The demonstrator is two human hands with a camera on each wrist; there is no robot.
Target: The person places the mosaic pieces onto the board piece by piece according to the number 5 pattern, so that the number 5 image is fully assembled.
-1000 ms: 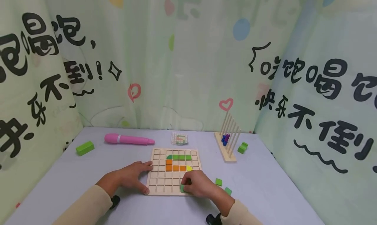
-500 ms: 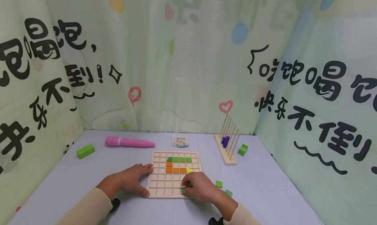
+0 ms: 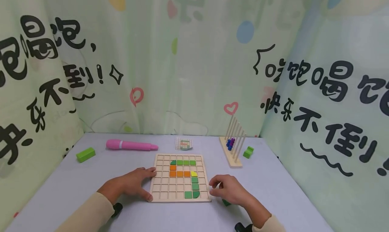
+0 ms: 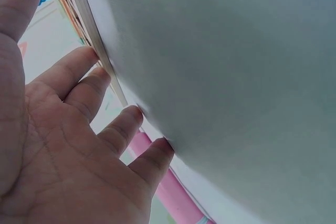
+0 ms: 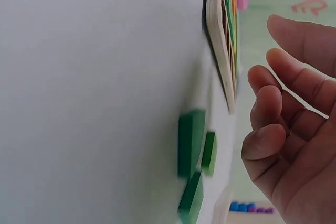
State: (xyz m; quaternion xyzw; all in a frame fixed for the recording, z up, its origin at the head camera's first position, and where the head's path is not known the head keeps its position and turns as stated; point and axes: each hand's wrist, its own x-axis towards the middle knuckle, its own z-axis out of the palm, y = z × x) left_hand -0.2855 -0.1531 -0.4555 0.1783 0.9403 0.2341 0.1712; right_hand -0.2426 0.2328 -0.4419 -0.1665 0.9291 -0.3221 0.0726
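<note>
A wooden grid board (image 3: 161,188) lies on the table, with green tiles (image 3: 195,180), orange tiles (image 3: 180,174) and one yellow tile (image 3: 193,174) in its squares. My left hand (image 3: 133,184) rests at the board's left edge, fingers and thumb spread; in the left wrist view its fingertips (image 4: 90,53) meet the side of the board. Just off the board's right edge is my right hand (image 3: 229,189), its fingers loosely bent and nothing between them. Below that hand several loose green blocks (image 5: 190,142) lie on the table, mostly hidden by it in the head view.
Behind the board are a pink pen-like stick (image 3: 132,145) and a small pattern card (image 3: 183,144). A peg rack (image 3: 231,152) with blue and purple beads stands at the back right, beside a green block (image 3: 248,152). Another green block (image 3: 85,155) lies far left. Curtains enclose the table.
My right hand has let go of a green tile and moved right, off the board. Green tiles in the lower right squares now show. The left hand keeps its place at the edge.
</note>
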